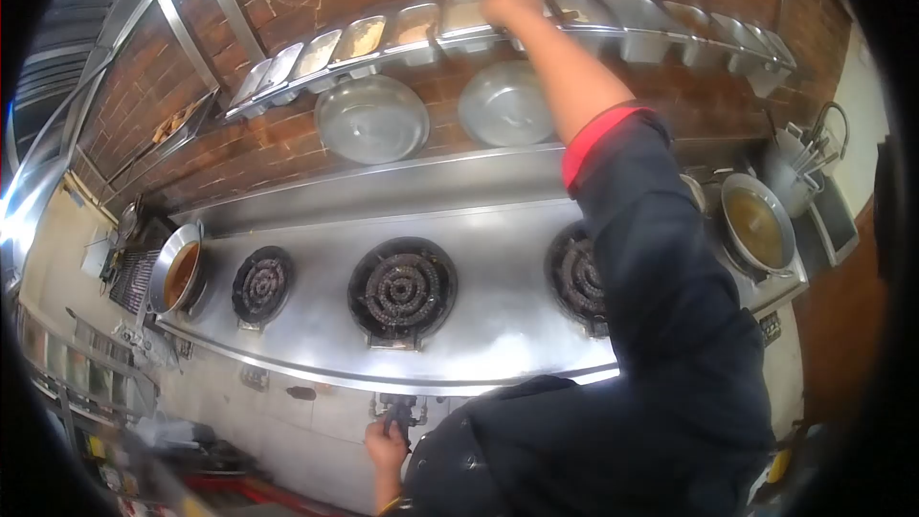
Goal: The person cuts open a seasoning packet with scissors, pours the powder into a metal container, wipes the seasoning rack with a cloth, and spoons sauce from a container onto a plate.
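Note:
My right arm, in a dark sleeve with a red cuff, stretches up to the wall rack. At its end my right hand (512, 5) is over the row of metal pans, between a pan of pale contents (463, 11) and a pan with a little food (577, 10); its fingers are hidden. Low in front of the stove, my left hand (385, 445) is closed around a dark handle (398, 414) beside metal pipe fittings (419, 410). In the middle of the steel stove top (498, 268) sits a round burner (402, 290).
Two large metal bowls (371, 120) lean against the brick wall under the rack. Other burners (262, 285) flank the middle one. A pan of reddish-brown liquid (180, 273) stands at the left, a pot of yellowish liquid (754, 225) at the right, near a utensil container (791, 172).

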`<state>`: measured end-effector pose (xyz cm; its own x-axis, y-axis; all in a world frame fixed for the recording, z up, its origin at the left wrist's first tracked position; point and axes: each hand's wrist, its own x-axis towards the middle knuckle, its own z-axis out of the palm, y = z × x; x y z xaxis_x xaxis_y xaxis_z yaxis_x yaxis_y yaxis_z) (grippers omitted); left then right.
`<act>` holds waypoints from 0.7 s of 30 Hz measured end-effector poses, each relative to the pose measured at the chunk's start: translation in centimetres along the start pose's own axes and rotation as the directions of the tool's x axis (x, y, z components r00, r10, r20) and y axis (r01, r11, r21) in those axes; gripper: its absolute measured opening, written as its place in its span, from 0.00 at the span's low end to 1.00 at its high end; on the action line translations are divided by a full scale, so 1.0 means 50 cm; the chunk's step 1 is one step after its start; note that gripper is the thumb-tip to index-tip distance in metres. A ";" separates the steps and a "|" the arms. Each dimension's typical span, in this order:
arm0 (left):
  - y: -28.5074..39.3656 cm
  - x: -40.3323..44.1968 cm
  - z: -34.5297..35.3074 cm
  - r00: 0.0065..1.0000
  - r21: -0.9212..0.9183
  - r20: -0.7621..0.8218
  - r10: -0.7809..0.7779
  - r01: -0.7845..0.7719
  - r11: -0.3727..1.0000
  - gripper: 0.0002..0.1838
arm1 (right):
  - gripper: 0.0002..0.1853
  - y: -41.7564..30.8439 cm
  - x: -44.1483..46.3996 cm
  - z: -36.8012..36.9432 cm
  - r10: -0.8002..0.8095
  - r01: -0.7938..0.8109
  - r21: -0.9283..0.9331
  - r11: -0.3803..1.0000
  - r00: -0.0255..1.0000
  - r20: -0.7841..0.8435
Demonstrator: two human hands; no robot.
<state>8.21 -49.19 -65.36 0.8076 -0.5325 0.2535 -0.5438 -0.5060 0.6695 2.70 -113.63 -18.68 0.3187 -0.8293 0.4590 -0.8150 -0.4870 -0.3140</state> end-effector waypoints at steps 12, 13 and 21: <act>0.055 0.013 -0.008 0.975 -0.148 0.172 -0.140 0.166 0.975 0.17 | 0.14 0.008 -0.488 0.037 -0.331 0.326 0.677 0.660 0.935 -0.127; 0.077 0.025 -0.002 0.964 -0.334 0.187 -0.190 0.244 0.911 0.15 | 0.14 0.019 -0.592 0.054 -0.391 0.257 0.749 0.610 0.920 0.004; 0.174 0.050 0.118 0.715 -0.575 0.662 -0.225 0.677 0.459 0.11 | 0.20 0.247 -1.094 0.182 -0.520 0.112 0.558 0.822 0.547 0.656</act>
<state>4.15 -58.92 -63.03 0.5483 -0.7160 -0.4320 0.4286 -0.2030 0.8804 -20.38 -76.76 -55.24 0.9156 -0.3804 -0.1307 -0.3641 -0.6460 -0.6709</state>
